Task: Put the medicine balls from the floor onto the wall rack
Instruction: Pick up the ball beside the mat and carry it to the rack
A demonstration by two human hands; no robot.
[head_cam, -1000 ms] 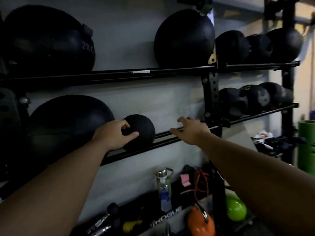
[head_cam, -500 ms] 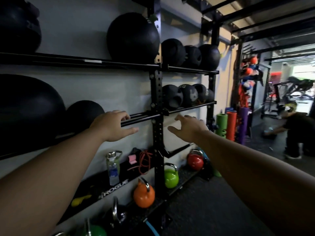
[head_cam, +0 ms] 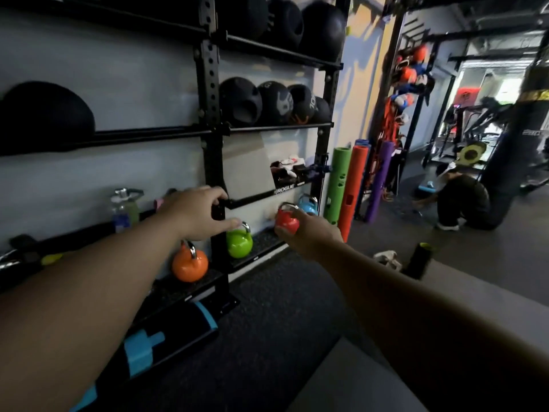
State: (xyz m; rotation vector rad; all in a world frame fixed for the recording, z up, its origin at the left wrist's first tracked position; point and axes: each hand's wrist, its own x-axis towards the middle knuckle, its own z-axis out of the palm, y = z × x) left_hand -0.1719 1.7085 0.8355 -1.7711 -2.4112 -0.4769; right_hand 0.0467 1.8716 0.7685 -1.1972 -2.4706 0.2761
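Observation:
A black wall rack (head_cam: 211, 93) holds several black medicine balls (head_cam: 269, 103) on its middle rail and more on the top rail (head_cam: 322, 25). A small black ball (head_cam: 44, 114) rests on the left rail. My left hand (head_cam: 199, 214) hovers in front of the rack's upright, fingers apart and holding nothing. My right hand (head_cam: 309, 234) is stretched out low beside it, fingers loose, also holding nothing. No medicine ball on the floor is in view.
Orange (head_cam: 190, 264), green (head_cam: 239, 242), red (head_cam: 286, 221) and blue (head_cam: 308, 205) kettlebells stand on the bottom shelf. Green, orange and purple rollers (head_cam: 337, 185) lean by the wall. A person crouches (head_cam: 463, 200) at the right near a hanging punch bag (head_cam: 523, 114). A black roller (head_cam: 419, 260) lies on the floor.
My left hand let go of the small black ball on the rail. My view swung right and down, and both hands dropped away from the rail.

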